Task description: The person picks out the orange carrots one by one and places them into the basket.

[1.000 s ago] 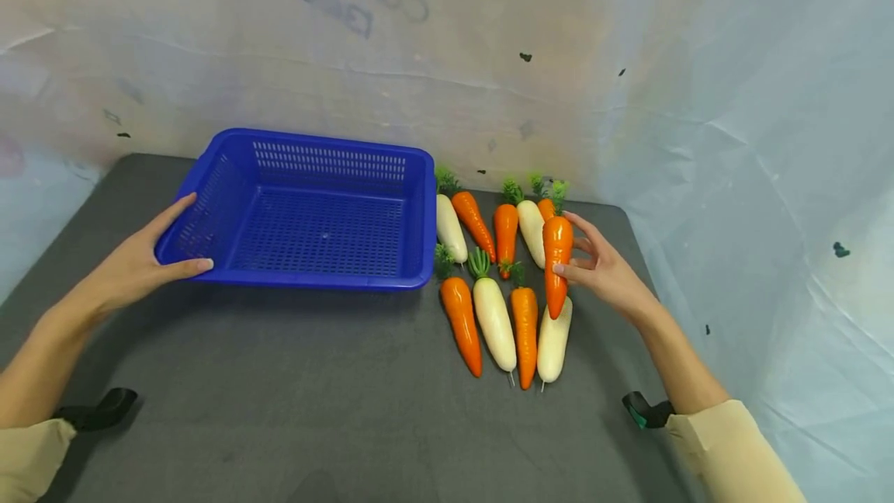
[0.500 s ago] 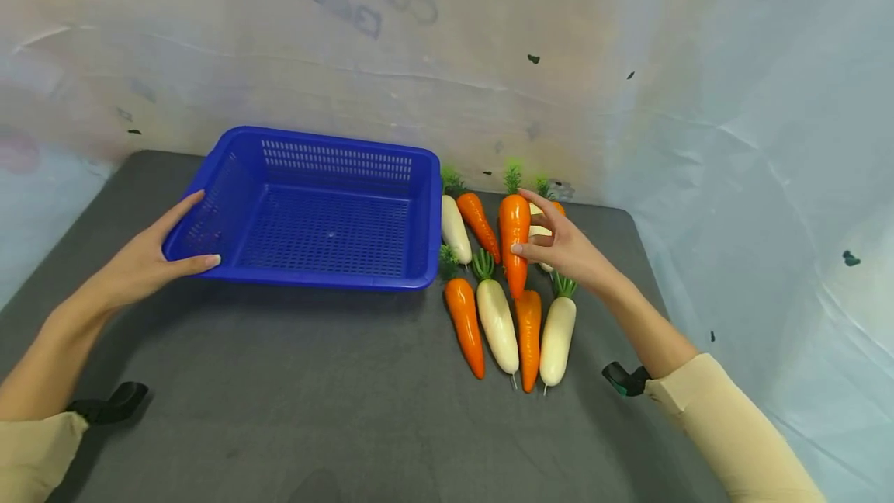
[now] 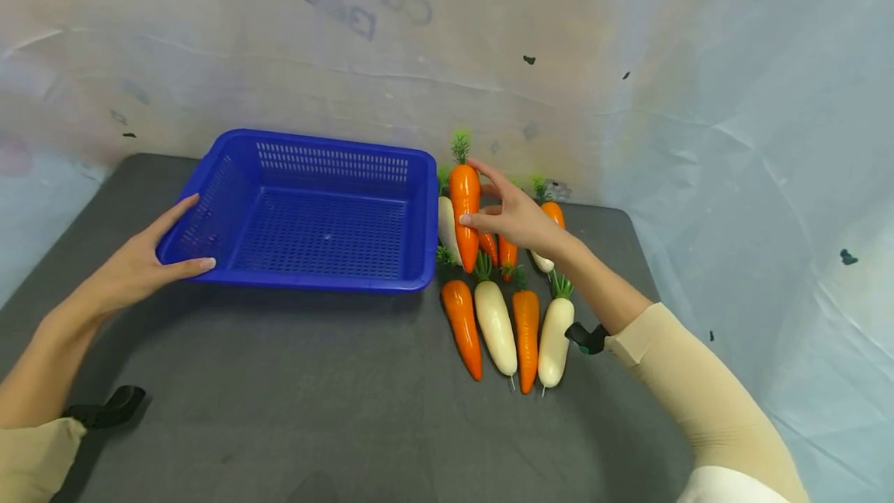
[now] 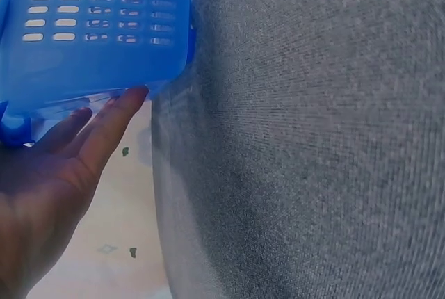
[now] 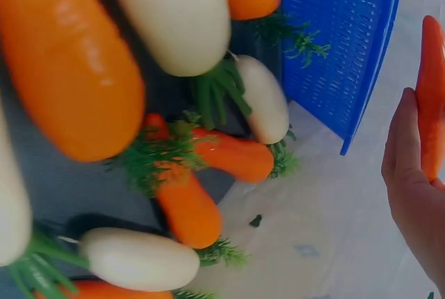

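Observation:
My right hand (image 3: 524,220) pinches an orange carrot (image 3: 464,192) with a green leafy top. It is raised above the back row, beside the right end of a blue slotted basket (image 3: 328,284). In the right wrist view the same carrot (image 5: 432,97) stands upright at the right edge, partly cut off. My left hand (image 3: 136,266) holds the basket's left end, with the thumb at the front corner and a fingertip on the left rim. From the left wrist view, fingers (image 4: 111,128) lie along the basket's outer side. The basket's inside is bare.
Right of the basket, carrots and white radishes lie in two rows. The front row has a carrot (image 3: 461,328), a radish (image 3: 496,328), a carrot (image 3: 526,340) and a radish (image 3: 555,344). A grey table (image 3: 279,394) lies beneath; a printed sheet (image 3: 628,138) hangs behind.
My right hand has carried the carrot leftward from the right end of the rows to near the basket's right side, slightly higher. The left hand and basket stay put.

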Motion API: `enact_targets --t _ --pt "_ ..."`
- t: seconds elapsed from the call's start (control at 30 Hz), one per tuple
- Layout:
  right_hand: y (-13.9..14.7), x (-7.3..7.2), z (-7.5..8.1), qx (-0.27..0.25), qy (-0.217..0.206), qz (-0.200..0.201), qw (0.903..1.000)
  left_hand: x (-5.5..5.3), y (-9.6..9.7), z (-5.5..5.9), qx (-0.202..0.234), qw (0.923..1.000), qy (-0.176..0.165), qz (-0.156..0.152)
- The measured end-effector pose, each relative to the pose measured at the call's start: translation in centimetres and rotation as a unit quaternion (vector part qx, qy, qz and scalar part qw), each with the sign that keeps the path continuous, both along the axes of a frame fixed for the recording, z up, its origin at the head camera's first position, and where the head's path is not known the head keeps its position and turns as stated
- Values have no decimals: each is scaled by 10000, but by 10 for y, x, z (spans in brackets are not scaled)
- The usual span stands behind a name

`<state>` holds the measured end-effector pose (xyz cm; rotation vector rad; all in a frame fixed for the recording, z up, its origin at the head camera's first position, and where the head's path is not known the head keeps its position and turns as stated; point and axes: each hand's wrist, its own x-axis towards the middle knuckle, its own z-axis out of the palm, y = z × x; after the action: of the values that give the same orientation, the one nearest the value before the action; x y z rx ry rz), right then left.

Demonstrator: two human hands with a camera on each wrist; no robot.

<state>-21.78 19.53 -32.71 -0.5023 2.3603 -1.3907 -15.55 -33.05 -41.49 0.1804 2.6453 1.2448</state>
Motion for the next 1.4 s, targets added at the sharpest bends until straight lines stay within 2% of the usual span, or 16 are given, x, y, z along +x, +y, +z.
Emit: enact_targets --t 0.17,0.43,0.63,0.8,1.07,1.23,1.4 --pt "-20 -12 1 -256 -78 125 9996 0 -1 -1 -15 10000 5 52" --pt "-57 -24 -6 -504 -189 270 9982 -2 -2 -1 -122 9999 35 18" --pt "-91 -35 -17 -215 -127 497 9985 2 -8 -3 -109 9999 46 43" --pt "-118 -35 -25 87 138 677 9976 3 -9 -5 -97 9999 -20 80" --pt "-153 -38 -17 437 275 689 9963 0 -6 -4 -103 9999 -17 103" --pt "-168 -40 -17 249 205 726 9968 -2 -6 -4 -82 9999 24 115" --pt "-182 -40 -24 28 -32 793 9968 0 -8 -8 -86 9999 54 131"
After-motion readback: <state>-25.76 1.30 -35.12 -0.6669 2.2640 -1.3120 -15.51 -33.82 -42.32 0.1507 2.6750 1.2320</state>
